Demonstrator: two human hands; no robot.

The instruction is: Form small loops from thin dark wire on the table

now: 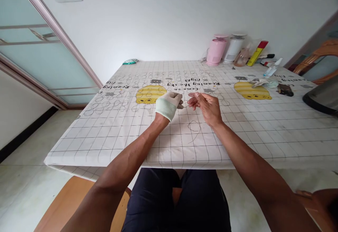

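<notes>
In a pale knitted glove, my left hand is closed with its fingers curled, just above the table. My bare right hand faces it across a small gap, its thumb against the bent fingers. Anything held in either hand is too thin or hidden to make out. A thin wire loop with a loose tail lies on the cloth below my right hand. Many more thin wire rings are spread in rows over the left and far part of the tablecloth.
At the back right stand a pink cylindrical device, a white one, a clear bottle and a yellow-red box. A crumpled glove, a dark small object and a kettle-like vessel lie right. A green packet sits back left.
</notes>
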